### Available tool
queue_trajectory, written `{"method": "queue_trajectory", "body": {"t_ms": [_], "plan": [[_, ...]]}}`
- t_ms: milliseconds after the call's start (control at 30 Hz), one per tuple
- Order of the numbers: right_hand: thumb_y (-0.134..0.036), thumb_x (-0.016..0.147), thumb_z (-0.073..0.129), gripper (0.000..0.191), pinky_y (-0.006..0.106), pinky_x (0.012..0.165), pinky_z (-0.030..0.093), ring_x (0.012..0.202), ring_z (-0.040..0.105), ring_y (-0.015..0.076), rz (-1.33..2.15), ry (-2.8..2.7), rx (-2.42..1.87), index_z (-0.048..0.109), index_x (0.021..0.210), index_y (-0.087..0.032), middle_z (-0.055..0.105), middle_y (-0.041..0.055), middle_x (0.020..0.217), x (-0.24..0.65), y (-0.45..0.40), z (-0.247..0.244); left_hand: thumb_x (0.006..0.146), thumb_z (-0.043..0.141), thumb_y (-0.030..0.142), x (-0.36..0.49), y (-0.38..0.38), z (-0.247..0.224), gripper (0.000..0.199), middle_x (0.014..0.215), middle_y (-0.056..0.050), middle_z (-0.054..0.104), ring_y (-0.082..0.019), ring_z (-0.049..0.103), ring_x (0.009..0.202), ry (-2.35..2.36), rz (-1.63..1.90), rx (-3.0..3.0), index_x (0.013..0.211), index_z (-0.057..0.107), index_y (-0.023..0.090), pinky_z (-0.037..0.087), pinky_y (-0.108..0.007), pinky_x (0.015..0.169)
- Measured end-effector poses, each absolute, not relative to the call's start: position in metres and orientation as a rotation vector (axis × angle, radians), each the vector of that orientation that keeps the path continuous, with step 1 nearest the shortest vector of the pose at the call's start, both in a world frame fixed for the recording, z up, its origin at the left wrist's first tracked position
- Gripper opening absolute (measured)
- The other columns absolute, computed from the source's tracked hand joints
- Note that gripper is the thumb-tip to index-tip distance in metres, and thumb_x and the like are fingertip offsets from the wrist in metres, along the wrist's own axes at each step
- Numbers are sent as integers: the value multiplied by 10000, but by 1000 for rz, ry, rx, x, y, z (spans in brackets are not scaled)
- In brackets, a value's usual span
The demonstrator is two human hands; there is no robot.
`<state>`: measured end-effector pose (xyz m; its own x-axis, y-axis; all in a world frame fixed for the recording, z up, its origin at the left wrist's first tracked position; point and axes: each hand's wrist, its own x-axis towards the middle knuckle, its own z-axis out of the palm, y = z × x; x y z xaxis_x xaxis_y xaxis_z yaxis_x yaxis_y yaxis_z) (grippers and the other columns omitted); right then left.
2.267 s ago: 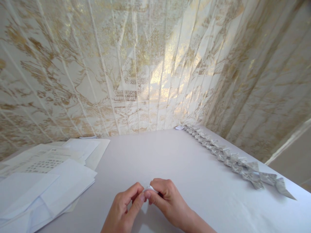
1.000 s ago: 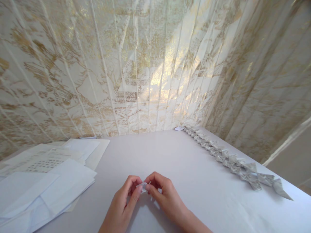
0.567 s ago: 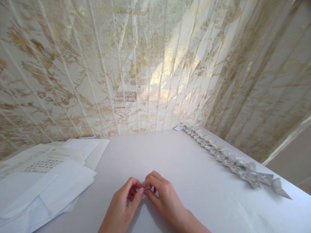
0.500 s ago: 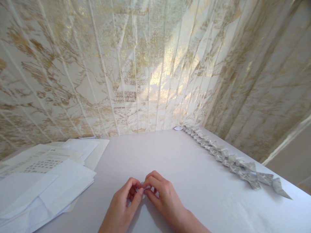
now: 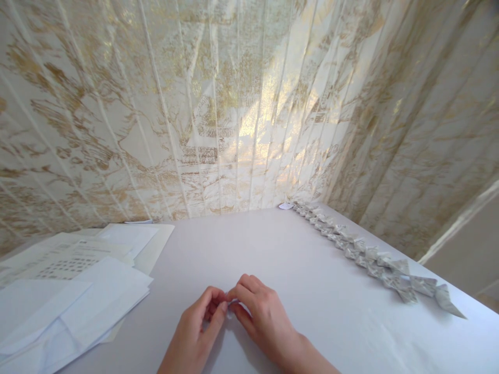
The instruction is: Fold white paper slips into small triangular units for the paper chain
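My left hand [image 5: 200, 322] and my right hand [image 5: 261, 317] meet low in the middle of the view, just above the white table [image 5: 241, 244]. Between their fingertips is a small piece of paper [image 5: 229, 315], pale and mostly hidden by the fingers. The left thumb and curled forefinger pinch it from one side. On the other side, the right thumb and fingers close in on it, with the fingers bent over the top. Its exact shape and folds cannot be made out.
Loose white sheets [image 5: 105, 296], some printed, are piled at the left. Along the right edge lie rows of folded grey printed-paper pieces [image 5: 370, 259]. A small white scrap [image 5: 286, 206] sits at the back. Behind the table hangs a gold-patterned curtain [image 5: 218, 119].
The right thumb and forefinger have shifted slightly at the fingertips, and less of the pale paper shows between the hands. Otherwise both hands stay in nearly the same place.
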<state>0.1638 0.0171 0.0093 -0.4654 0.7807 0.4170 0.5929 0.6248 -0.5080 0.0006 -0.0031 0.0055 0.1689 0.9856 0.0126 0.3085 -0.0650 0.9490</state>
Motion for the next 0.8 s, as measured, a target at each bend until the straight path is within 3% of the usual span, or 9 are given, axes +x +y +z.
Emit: {"method": "queue_trajectory", "body": {"t_ms": [233, 567, 800], "plan": [[-28, 829, 598, 174, 211, 614, 411, 664, 559, 127, 471, -2188, -1092, 640, 859, -194, 581, 2, 825, 165, 17, 12, 903, 459, 513, 1, -3, 5, 306, 776, 18, 621, -179, 582, 742, 1261, 928, 1541, 859, 547, 223, 417, -259, 661], [-96, 811, 631, 110, 212, 613, 420, 641, 575, 121, 464, -2157, -1163, 621, 796, -204, 597, -7, 815, 164, 16, 14, 904, 448, 498, -1, -4, 5, 289, 751, 24, 583, -184, 574, 740, 1280, 902, 1541, 885, 532, 223, 419, -267, 661], [-62, 817, 553, 161, 249, 641, 418, 752, 587, 174, 280, -2216, -1110, 600, 853, -211, 601, 32, 860, 160, 13, 14, 893, 474, 503, -2, -1, -4, 300, 754, 19, 600, -181, 583, 740, 1219, 954, 1482, 856, 555, 216, 431, -275, 677]]}}
